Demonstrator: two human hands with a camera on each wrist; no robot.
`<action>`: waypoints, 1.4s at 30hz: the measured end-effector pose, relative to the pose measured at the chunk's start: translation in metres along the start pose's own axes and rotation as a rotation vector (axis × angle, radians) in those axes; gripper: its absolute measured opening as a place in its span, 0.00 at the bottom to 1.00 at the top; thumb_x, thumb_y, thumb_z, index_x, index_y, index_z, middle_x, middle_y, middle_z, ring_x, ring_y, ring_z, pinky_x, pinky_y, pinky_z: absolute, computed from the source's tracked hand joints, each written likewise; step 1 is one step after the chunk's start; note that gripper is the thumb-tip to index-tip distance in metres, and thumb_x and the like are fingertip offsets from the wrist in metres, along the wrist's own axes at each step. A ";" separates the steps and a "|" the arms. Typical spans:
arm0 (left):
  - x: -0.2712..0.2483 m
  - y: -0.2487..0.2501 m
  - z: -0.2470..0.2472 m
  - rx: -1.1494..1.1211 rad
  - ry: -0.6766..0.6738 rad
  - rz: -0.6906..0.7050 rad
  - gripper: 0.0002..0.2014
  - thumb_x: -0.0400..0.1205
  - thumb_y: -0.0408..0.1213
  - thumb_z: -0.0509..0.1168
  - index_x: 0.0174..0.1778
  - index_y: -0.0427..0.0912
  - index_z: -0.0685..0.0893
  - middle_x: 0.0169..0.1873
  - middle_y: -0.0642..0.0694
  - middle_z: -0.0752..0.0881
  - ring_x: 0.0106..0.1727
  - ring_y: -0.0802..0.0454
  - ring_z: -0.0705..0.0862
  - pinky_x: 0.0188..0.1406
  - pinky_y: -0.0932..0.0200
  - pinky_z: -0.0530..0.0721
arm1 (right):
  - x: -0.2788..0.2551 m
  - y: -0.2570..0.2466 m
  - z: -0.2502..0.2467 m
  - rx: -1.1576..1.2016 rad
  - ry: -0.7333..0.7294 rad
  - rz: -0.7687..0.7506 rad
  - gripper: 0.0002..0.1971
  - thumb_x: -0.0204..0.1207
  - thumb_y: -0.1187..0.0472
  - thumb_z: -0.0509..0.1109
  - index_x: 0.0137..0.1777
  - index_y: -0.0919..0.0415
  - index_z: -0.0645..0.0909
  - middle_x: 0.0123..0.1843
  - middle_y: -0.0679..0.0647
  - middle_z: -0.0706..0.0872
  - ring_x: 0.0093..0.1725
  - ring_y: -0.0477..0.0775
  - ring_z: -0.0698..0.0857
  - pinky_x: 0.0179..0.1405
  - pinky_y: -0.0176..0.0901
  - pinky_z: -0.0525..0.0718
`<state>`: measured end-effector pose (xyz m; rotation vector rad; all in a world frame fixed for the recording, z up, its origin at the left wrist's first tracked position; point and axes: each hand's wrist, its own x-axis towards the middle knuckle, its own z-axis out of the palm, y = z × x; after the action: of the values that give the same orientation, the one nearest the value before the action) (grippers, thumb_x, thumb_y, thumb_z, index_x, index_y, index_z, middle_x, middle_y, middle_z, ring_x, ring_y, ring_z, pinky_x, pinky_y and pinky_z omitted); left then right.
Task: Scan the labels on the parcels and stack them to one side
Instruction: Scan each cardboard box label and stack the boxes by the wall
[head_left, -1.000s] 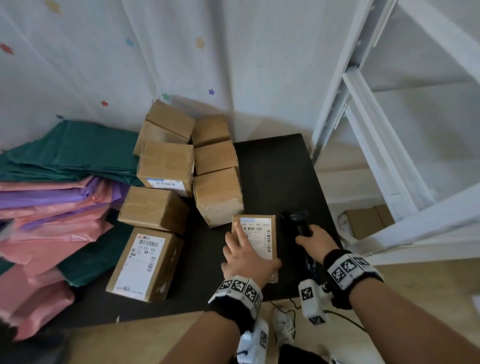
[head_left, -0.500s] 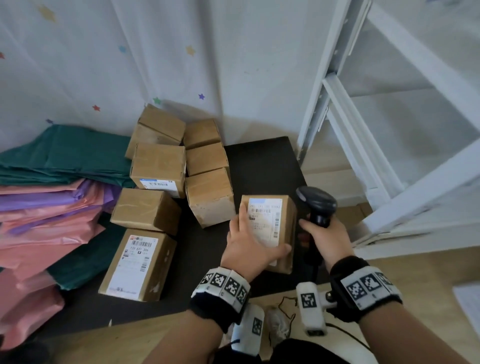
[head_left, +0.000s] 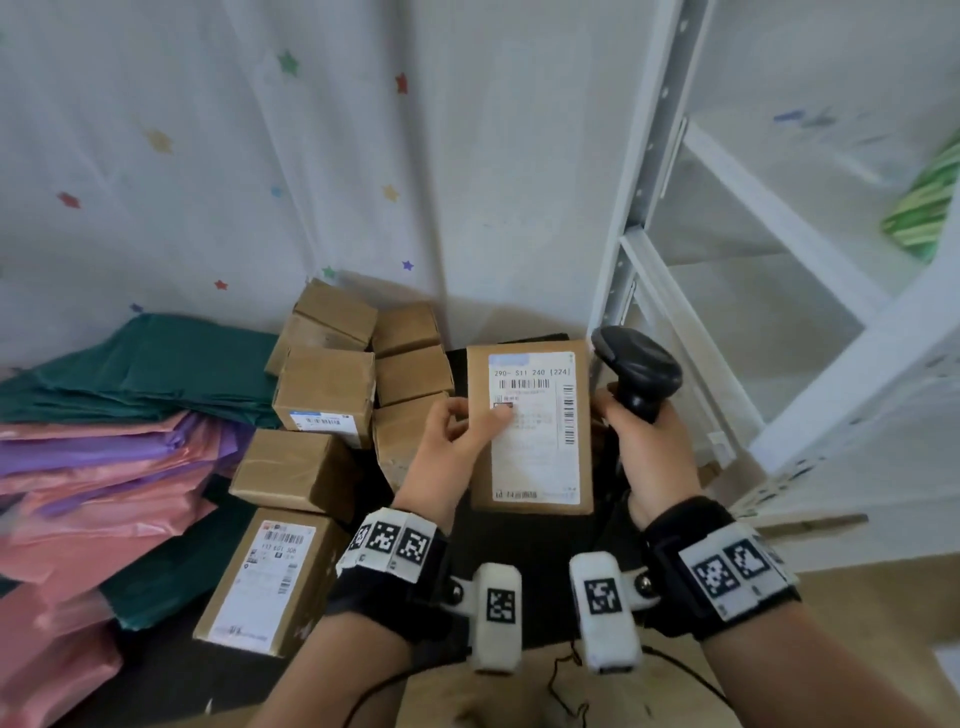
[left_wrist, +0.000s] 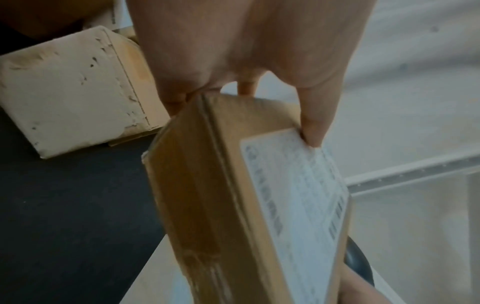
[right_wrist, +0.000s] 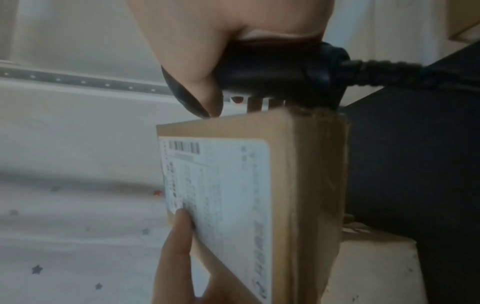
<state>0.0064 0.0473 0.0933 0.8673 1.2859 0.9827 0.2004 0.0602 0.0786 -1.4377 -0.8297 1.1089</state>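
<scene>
Raised parcel (head_left: 530, 426) in left hand (head_left: 449, 447)

A black counter (head_left: 524, 587) carries cardboard boxes (head_left: 322, 387) clustered left of the left hand's fingers (head_left: 452, 410), a labelled box (head_left: 265, 577) nearer the person, and green, purple and pink mailer bags (head_left: 98, 467) farther left.

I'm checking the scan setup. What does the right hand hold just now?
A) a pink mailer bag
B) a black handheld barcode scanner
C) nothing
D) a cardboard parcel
B: the right hand grips the handle of the black scanner, while the left hand holds the labelled parcel beside it.
</scene>
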 end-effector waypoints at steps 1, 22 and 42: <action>0.000 0.001 0.000 -0.028 -0.034 -0.010 0.30 0.64 0.56 0.78 0.59 0.55 0.75 0.51 0.49 0.90 0.52 0.48 0.90 0.52 0.44 0.88 | 0.002 -0.002 0.001 -0.009 0.001 -0.017 0.05 0.77 0.52 0.74 0.48 0.51 0.85 0.41 0.47 0.93 0.40 0.46 0.92 0.41 0.47 0.84; 0.058 0.057 -0.055 0.137 0.202 0.174 0.38 0.64 0.49 0.81 0.69 0.46 0.77 0.56 0.53 0.88 0.51 0.57 0.89 0.45 0.61 0.88 | 0.004 -0.037 0.071 -0.089 -0.199 -0.198 0.12 0.73 0.52 0.79 0.51 0.57 0.86 0.27 0.44 0.85 0.28 0.45 0.85 0.30 0.36 0.85; 0.075 0.070 -0.097 0.222 0.164 0.157 0.30 0.71 0.49 0.76 0.67 0.46 0.79 0.56 0.51 0.88 0.54 0.52 0.88 0.59 0.49 0.86 | -0.022 -0.040 0.114 -0.126 -0.159 -0.146 0.11 0.74 0.53 0.78 0.50 0.59 0.85 0.26 0.45 0.84 0.25 0.42 0.83 0.32 0.39 0.87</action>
<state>-0.0952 0.1405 0.1218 1.0893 1.5042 1.0657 0.0890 0.0844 0.1242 -1.3796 -1.1167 1.0849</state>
